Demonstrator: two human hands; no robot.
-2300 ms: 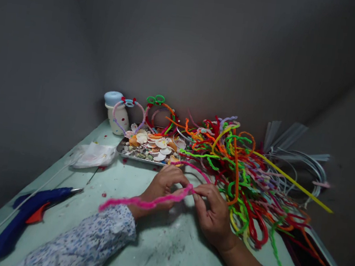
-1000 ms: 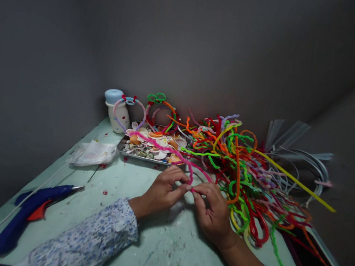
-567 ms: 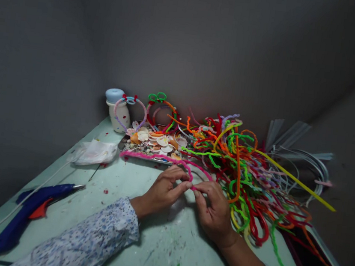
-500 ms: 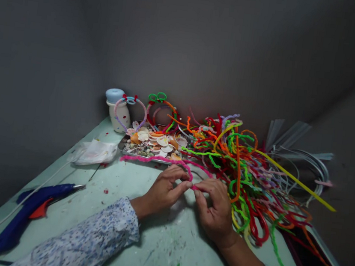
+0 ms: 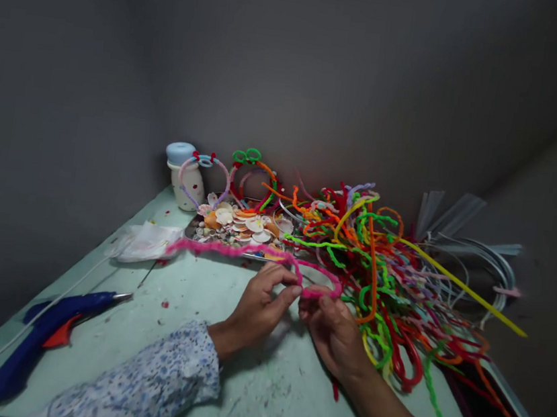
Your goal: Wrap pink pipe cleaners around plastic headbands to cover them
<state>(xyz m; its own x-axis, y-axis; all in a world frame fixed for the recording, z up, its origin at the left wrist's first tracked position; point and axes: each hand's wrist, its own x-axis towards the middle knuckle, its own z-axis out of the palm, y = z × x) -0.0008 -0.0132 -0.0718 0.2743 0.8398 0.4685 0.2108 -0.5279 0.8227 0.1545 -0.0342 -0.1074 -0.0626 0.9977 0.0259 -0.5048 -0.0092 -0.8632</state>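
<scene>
Left hand (image 5: 262,309) is pinched onto the pink stem (image 5: 232,251), its looped end gripped by the right hand (image 5: 337,334). It's held mid-scene, just nearside of the shells (image 5: 250,225), glue gun (image 5: 42,335) parked far left.

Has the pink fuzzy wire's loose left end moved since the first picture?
Yes, away from the person: the pink fuzzy wire had that end by the left sleeve; now it overlaps the unmoved plastic packet in view.
</scene>
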